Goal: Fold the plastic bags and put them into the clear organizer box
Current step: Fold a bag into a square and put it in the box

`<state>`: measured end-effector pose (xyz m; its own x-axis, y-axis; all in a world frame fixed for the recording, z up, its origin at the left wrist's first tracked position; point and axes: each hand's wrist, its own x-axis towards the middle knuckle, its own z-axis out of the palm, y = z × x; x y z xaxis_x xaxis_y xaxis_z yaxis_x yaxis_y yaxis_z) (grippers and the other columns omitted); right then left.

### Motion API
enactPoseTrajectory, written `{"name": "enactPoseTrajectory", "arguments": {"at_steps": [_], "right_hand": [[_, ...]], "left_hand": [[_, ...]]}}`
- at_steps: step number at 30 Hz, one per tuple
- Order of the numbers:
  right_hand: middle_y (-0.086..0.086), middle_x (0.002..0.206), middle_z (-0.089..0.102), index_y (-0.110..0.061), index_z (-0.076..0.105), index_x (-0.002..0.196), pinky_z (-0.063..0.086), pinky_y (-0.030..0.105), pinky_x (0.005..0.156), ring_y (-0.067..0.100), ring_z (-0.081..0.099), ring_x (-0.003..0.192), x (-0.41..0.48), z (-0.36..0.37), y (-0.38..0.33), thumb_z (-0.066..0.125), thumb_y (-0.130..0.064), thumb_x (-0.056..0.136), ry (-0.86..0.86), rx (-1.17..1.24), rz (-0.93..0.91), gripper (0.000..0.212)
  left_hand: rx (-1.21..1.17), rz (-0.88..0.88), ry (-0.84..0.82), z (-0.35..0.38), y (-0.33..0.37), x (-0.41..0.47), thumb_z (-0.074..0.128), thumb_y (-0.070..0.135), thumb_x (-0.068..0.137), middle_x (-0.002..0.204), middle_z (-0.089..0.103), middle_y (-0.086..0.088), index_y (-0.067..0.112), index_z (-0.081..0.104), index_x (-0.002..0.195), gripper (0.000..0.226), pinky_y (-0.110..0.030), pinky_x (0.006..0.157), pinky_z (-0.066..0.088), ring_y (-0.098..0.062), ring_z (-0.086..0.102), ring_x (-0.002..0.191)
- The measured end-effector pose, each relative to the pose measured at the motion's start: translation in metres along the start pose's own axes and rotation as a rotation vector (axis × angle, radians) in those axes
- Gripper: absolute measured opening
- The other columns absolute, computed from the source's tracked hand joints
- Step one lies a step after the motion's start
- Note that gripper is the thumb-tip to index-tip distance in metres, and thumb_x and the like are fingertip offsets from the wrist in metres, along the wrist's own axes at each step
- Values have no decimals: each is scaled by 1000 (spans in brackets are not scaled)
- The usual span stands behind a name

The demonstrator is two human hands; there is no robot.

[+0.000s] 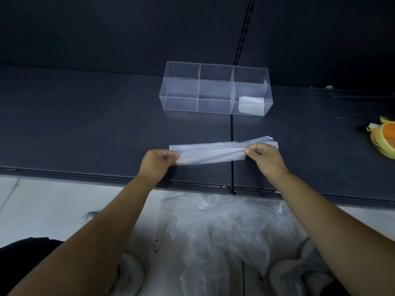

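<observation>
We see a long, narrow strip of clear plastic bag [213,153], already folded lengthwise, stretched across the near part of a dark shelf [85,124], and both hands have hold of it. The left hand [157,162] pinches the strip's left end with curled fingers and thumb, knuckles up. The right hand [264,159] pinches close to its right end in the same way, so the bag runs taut between them. A little of the strip shows past each grip, and the right end fans out slightly into loose layers. The strip crosses a narrow seam [232,129] that runs front to back through the shelf. We cannot tell whether the bag rests on the surface or sits just above it. Further back, well apart from the hands, the clear organizer box [179,101] stands upright on the shelf, split by thin walls into three columns and two rows. In its near right compartment lies one folded white plastic bag [251,105], flat on the bottom. We see nothing in the other compartments. Behind the box rises a dark back panel with a slotted upright [245,28]. At the right edge of the view an orange and yellow object [384,139] lies on the shelf, only partly in sight, so we cannot say what it is. Below the shelf's front edge, between the forearms, a loose heap of crumpled clear plastic bags [224,227] lies over a pale floor [42,206].
</observation>
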<state>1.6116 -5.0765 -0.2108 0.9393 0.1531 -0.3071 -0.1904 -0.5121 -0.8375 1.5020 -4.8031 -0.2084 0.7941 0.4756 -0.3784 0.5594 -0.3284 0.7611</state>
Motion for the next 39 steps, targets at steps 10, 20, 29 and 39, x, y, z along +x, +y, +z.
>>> {"name": "enactPoseTrajectory", "arguments": {"at_steps": [10,20,29,39], "right_hand": [[-7,75,67,-15,68,75,42,24,69,11,59,76,11,17,-8,54,-54,87,112,-144,144,43],[6,95,71,-21,62,79,51,35,83,28,64,92,8,26,-12,63,-29,90,232,-288,132,14],[9,98,64,-11,63,92,46,38,82,29,59,93,-4,35,-25,65,-22,85,373,-399,-99,14],[-3,161,0,-17,7,153,-8,33,119,11,-6,148,-21,93,-8,24,-48,101,-265,-882,-598,63]], "left_hand": [[142,19,124,15,10,10,66,35,88,62,63,12,25,73,79,15,-18,57,43,-1,57,59],[363,54,343,12,7,14,60,36,92,83,68,-2,16,70,92,23,-34,67,49,-25,60,78],[861,530,25,57,-14,-23,5,59,93,161,4,-7,11,9,153,77,-35,120,-6,-21,-1,149],[952,394,75,63,-25,-37,-15,61,85,159,-13,-12,9,-13,149,83,-39,120,-5,-27,-13,147]]}}
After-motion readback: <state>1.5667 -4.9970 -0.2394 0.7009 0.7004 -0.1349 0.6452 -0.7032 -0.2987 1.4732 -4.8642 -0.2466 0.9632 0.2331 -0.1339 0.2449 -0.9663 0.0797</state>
